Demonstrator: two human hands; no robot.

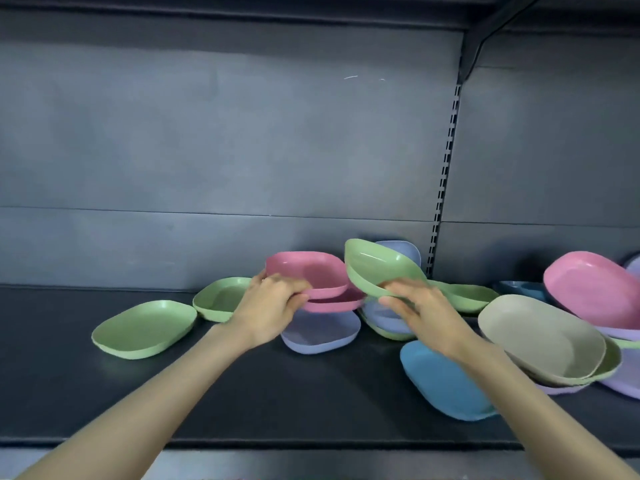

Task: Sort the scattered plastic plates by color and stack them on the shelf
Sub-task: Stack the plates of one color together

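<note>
A pink plate (311,270) is held just above the lilac plate (322,334), which lies flat on the dark shelf (242,393). The left hand (270,303) grips its near rim, fingers curled over the edge. Up and right of the lilac plate, the right hand (422,306) pinches a tilted green plate (377,265) by its lower rim, thumb underneath. A second pink plate (336,303) sits between the held pink one and the lilac plate. Left of the lilac plate lies a flat green plate (143,329); right of it, a blue plate (443,382) and a beige plate (540,334).

Lavender plate (636,266) partly beyond right edge; blue plate (522,288), perhaps divided, behind pink plate (588,289).
</note>
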